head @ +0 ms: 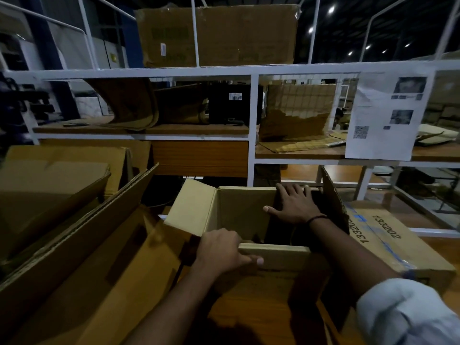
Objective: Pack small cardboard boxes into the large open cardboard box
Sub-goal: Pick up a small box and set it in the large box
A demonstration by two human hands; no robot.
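Packing step, seating stage: large open cardboard box (239, 210) directly under both my hands, left hand (221, 252) gripping its near flap (276, 255), right hand (295, 206) flat, fingers spread, pressing a dark item (273, 231) inside; next move, I judge, calls for releasing and fetching another small box.

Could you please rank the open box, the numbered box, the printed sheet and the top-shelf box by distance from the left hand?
1. Open box: left hand grips its near flap.
2. Numbered box: low, right.
3. Printed sheet: on the shelf frame, right.
4. Top-shelf box: high, behind.
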